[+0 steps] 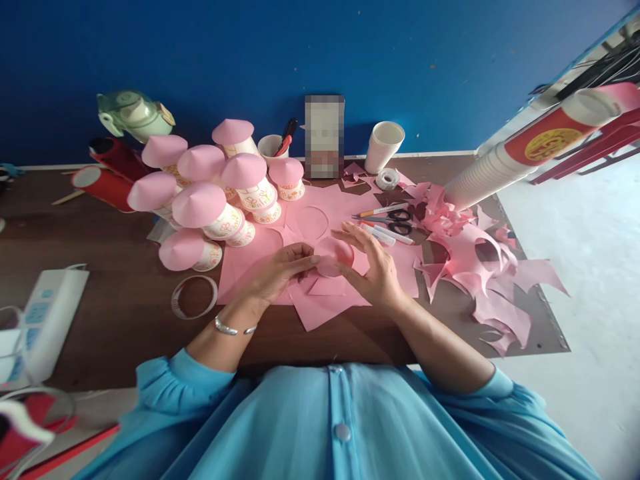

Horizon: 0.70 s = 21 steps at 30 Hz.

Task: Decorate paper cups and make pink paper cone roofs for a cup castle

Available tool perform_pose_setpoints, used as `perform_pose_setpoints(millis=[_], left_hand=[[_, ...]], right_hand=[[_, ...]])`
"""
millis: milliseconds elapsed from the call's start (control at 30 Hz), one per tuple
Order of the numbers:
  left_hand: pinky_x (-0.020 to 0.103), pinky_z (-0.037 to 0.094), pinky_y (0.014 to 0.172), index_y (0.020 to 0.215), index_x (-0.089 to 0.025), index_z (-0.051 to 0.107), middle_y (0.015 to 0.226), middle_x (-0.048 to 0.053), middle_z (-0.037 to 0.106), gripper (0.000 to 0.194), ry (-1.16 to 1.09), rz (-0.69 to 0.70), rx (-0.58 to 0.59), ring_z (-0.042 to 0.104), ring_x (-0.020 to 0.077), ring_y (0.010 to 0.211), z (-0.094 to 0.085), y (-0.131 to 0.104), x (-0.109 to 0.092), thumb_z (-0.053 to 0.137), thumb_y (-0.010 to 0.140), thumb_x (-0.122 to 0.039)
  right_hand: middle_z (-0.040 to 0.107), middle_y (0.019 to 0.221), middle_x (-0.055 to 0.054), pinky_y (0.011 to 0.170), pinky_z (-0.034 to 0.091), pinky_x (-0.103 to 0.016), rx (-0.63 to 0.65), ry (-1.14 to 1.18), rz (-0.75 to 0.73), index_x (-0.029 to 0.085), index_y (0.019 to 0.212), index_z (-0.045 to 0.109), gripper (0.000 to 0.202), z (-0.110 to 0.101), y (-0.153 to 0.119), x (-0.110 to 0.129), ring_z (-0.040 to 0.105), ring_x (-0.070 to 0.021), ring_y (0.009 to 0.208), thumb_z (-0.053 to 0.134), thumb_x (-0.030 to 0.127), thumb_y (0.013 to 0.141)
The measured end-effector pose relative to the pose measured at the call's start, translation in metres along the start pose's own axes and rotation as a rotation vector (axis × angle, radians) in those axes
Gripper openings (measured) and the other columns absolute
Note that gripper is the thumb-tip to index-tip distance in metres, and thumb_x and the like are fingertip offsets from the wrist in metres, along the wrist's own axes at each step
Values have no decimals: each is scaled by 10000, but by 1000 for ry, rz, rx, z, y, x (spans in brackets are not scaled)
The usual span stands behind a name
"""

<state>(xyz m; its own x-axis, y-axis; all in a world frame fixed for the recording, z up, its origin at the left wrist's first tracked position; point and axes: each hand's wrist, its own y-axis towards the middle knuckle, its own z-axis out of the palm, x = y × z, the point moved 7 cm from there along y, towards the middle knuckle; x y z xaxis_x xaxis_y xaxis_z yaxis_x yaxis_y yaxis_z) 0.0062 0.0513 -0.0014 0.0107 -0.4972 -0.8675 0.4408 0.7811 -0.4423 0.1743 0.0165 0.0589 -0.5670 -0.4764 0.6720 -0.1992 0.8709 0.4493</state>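
Note:
Between my two hands is a curved pink paper piece (334, 257), bent into a round shape. My left hand (286, 268) pinches its left edge between thumb and fingers. On the other side, my right hand (373, 267) has its thumb against the lower right edge, with the fingers curved round above it. Pink paper sheets (260, 267) lie flat beneath, one with a circle outlined on it. To the left stand several decorated paper cups (257, 193) topped with pink paper cones (199, 204).
Scissors (399, 216) and markers (383, 233) lie beyond my right hand. Pink scraps (470, 257) cover the right side. A leaning cup stack (500, 167), a white cup (384, 147) and a tape roll (387, 179) stand farther back. Another tape roll (215, 297) and a power strip (50, 323) lie left.

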Motion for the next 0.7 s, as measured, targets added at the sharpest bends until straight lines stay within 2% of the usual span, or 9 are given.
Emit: perform_pose_setpoints(millis=[67, 167, 267, 367, 500, 600, 700], left_hand=[[238, 312, 530, 842, -175, 641, 704, -27, 572, 437, 82, 54, -51, 453, 86, 575, -5, -2, -7, 863, 700, -523], [248, 426, 634, 899, -183, 666, 847, 13, 664, 392, 253, 230, -163, 557, 122, 704, -12, -6, -23, 840, 745, -499], [260, 474, 718, 941, -185, 670, 917, 37, 700, 341, 382, 362, -240, 598, 142, 777, -14, -10, -34, 801, 801, -467], [259, 494, 732, 1003, -187, 669, 1001, 57, 714, 333, 440, 431, -271, 613, 143, 798, -13, -15, -39, 771, 840, -460], [287, 525, 853, 1120, -214, 689, 1176, 90, 699, 365, 529, 533, -278, 653, 182, 962, -7, -21, -48, 755, 866, -467], [278, 515, 811, 1081, -204, 709, 1119, 86, 708, 345, 572, 539, -306, 650, 174, 903, -6, -21, -51, 741, 875, -478], [258, 461, 689, 925, -184, 701, 895, 45, 705, 356, 499, 416, -287, 597, 148, 749, -7, -14, -44, 726, 869, -535]], right_hand=[[723, 1355, -117, 1174, 483, -548, 16, -3, 9, 257, 1556, 371, 644, 1, -1, -3, 648, -285, 1332, 654, 274, 977], [739, 1329, -110, 1175, 484, -543, 34, -9, 6, 253, 1533, 410, 635, 5, -1, -5, 656, -290, 1319, 684, 347, 968], [747, 1314, -109, 1168, 486, -549, 34, -18, -3, 242, 1514, 441, 618, 6, -1, -5, 652, -303, 1319, 693, 372, 964], [748, 1310, -113, 1152, 494, -550, 21, -18, -10, 241, 1526, 427, 641, 4, -1, -4, 653, -307, 1313, 700, 351, 958], [730, 1340, -122, 1142, 495, -544, 11, 14, -6, 253, 1560, 379, 689, 2, -1, -3, 646, -302, 1322, 700, 354, 959], [734, 1333, -120, 1130, 507, -535, 5, 12, -11, 253, 1554, 388, 692, 3, -1, -3, 642, -302, 1326, 712, 363, 953], [740, 1322, -112, 1138, 503, -533, 20, -8, -5, 251, 1542, 407, 675, 6, -1, -4, 636, -301, 1331, 711, 382, 954]])
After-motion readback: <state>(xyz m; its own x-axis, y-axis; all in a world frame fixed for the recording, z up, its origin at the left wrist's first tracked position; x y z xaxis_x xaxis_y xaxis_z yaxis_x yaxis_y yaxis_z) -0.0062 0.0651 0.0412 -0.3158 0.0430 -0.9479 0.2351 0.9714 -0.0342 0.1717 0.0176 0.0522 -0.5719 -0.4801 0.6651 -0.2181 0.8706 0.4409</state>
